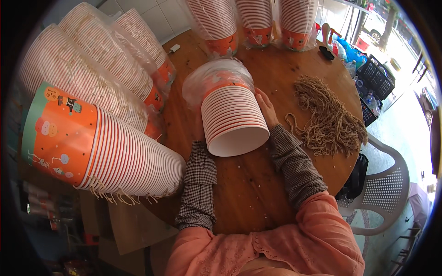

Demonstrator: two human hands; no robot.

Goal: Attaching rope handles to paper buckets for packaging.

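Holding the stack (235, 115) between right hand (267, 109) and, apparently, half-hidden left hand (199, 125), in from the table's (241, 193) near edge. Likely light, stiff but dentable, slippery at the plastic (195, 87); best taken gently around the rims (234, 120).

A short bucket stack (237, 119) is being held over the table (241, 193) between the left hand (199, 125) and the right hand (267, 109), its far end being covered by a plastic bag (194, 87). The left side is being occupied by a long bucket stack (133, 149), backed by three bagged stacks (108, 55); the far edge, by three further stacks (256, 23). The right side is being occupied by twine (327, 117), a chair (384, 191) being seen beyond.
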